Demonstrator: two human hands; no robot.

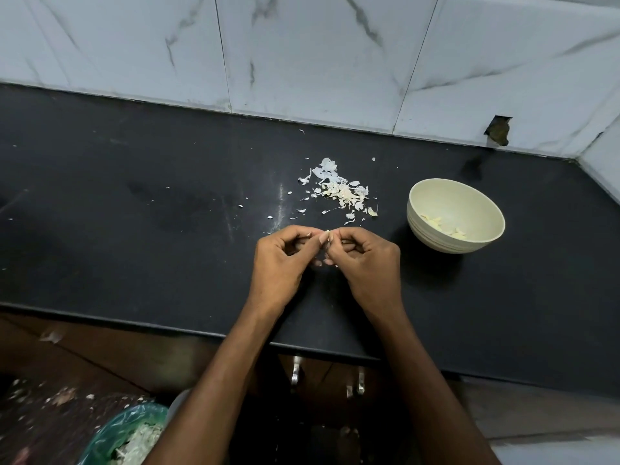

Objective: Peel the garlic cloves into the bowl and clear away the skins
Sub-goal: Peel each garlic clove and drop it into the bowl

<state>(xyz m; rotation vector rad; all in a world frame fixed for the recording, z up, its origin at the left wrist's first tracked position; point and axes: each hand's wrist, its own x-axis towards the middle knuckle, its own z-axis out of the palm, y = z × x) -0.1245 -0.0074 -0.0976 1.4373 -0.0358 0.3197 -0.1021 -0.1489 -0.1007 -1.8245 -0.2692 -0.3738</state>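
Note:
My left hand [280, 263] and my right hand [367, 263] meet over the middle of the black counter [134, 229], fingertips pinched together on a small garlic clove [328, 237] that is mostly hidden by my fingers. Just beyond my hands lies a loose pile of white garlic skins [339, 189], with flakes scattered around it. To the right stands a cream bowl [432, 193] with several peeled cloves [443, 226] in its bottom.
A marble-tiled wall [302, 52] runs behind the counter and turns a corner at the far right. Below the counter's front edge, at lower left, a green plastic bag [124, 437] holds garlic skins. Scraps lie on the floor beside it. Metal cabinet handles [355, 384] hang under the counter.

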